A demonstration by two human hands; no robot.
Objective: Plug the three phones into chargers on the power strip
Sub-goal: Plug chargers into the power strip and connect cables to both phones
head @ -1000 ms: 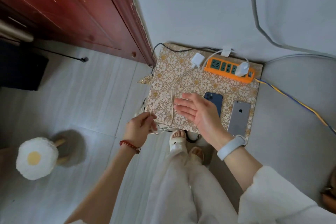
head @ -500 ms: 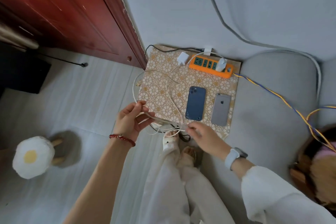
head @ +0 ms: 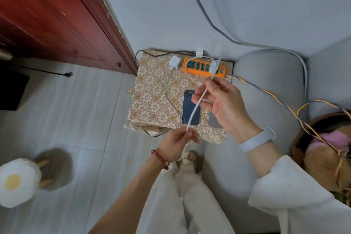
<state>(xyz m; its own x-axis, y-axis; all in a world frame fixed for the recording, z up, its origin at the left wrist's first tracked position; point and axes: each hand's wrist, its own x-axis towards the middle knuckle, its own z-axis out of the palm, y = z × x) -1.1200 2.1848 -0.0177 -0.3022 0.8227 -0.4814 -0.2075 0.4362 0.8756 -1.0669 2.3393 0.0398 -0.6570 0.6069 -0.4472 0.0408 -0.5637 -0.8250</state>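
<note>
An orange power strip (head: 201, 71) lies at the far edge of a gold floral cloth (head: 152, 100). One white charger (head: 214, 66) is plugged into it; another white charger (head: 175, 62) lies loose to its left. A dark blue phone (head: 188, 108) lies face down on the cloth, and a grey phone (head: 214, 121) beside it is mostly hidden by my right hand (head: 222, 104). A white cable (head: 197, 104) is stretched taut between my right hand, raised above the phones, and my left hand (head: 176, 142) at the cloth's near edge. I see only two phones.
A red wooden door (head: 57, 21) stands at the left, a grey sofa (head: 266, 81) at the right. A yellow and blue cord (head: 266, 93) runs from the strip toward a basket (head: 322, 148) on the right. A fried-egg stool (head: 17, 180) stands on the floor.
My right hand has lifted from the cloth's near edge up above the phones, pulling the white cable taut. My left hand has moved right to the cloth's front edge, holding the cable's other part.
</note>
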